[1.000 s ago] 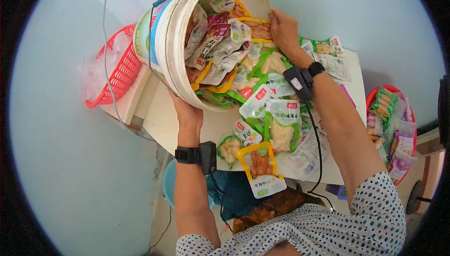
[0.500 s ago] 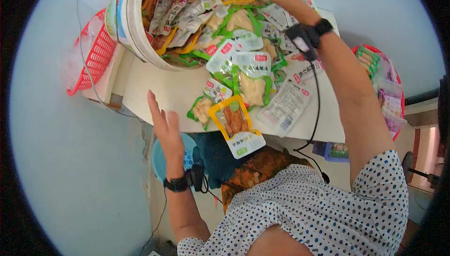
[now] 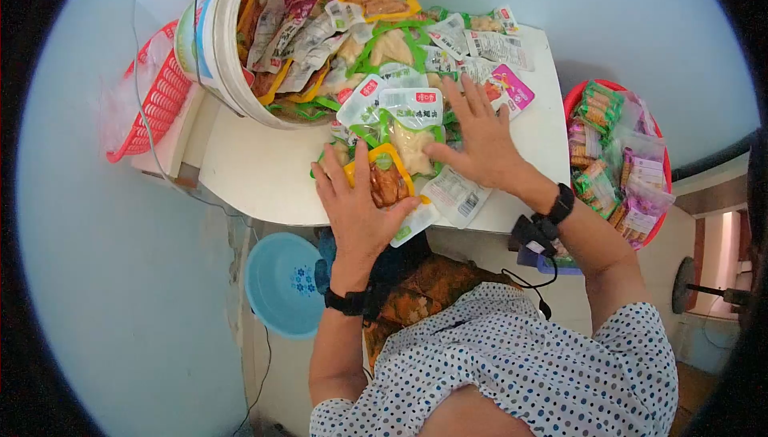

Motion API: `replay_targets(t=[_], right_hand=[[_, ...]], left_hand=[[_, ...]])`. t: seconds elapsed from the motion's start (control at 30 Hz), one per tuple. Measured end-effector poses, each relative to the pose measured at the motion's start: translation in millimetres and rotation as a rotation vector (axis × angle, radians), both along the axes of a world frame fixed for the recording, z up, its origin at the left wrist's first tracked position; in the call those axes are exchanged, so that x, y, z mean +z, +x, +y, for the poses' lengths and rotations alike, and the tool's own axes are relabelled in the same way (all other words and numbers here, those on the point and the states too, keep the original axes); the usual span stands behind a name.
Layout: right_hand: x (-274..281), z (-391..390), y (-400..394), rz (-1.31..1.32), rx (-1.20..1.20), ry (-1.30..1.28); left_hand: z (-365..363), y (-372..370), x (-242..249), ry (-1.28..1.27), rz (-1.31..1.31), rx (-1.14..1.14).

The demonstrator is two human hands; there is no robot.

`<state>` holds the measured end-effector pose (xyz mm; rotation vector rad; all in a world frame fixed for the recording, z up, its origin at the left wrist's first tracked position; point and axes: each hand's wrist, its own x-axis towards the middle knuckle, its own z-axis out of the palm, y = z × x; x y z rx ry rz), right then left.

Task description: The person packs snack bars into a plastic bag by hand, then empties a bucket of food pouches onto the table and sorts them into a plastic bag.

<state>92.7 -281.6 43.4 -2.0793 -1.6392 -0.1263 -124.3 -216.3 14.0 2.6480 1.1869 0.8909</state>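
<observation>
My left hand [image 3: 358, 213] lies with spread fingers against the near edge of the packet pile, touching a yellow-edged packet [image 3: 387, 184] of brown meat. At the right side of the pile my right hand [image 3: 482, 142] is spread too, its thumb by a green-edged packet [image 3: 412, 147] of pale meat. Below that thumb is a white labelled packet [image 3: 456, 197]. A purple packet [image 3: 513, 90] shows just beyond the right fingertips. The pile runs out of a white bucket [image 3: 232, 45] tipped on its side, with more packets inside.
The white table [image 3: 264, 173] has a rounded left edge. A red basket [image 3: 164, 101] stands at the left, and a red basket of snack packs [image 3: 661, 225] at the right. A blue basin [image 3: 280, 301] is below the table. A cable hangs by my right wrist.
My left hand has moved right and forward onto the yellow-edged packet. My right hand has come back from beyond the pile to its right side. Some packets have shifted slightly left.
</observation>
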Motion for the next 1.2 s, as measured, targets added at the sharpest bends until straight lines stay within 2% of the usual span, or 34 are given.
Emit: replay_targets(t=[0.17, 0.4, 0.57, 0.8, 0.9, 1.1, 1.2], right_hand=[[-16.6, 21.9, 4.0, -0.098, -0.001, 0.061], [-24.2, 62.1, 51.4, -0.199, 0.112, 0.213], [-10.2, 80.4, 72.8, -0.238, 0.176, 0.124], [-19.9, 77.7, 80.9, -0.029, 0.226, 0.4], [-20.6, 68.4, 80.8, 0.049, 0.233, 0.431], [-11.6, 56.4, 70.8, 0.014, 0.125, 0.447], [-8.9, 57.0, 65.1, 0.058, 0.081, 0.474]], left_hand=[[-8.5, 19.4, -7.1, 0.045, -0.059, 0.043], [-7.8, 64.6, -17.5, 0.102, -0.145, 0.175], [-13.4, 59.3, -8.0, 0.006, -0.127, 0.158], [-24.0, 42.5, -7.2, -0.058, -0.077, 0.134], [-24.8, 41.6, -10.1, -0.017, -0.095, 0.127], [-20.6, 36.5, -10.8, -0.027, -0.163, 0.07], [-22.5, 35.1, -4.5, -0.001, -0.124, 0.125]])
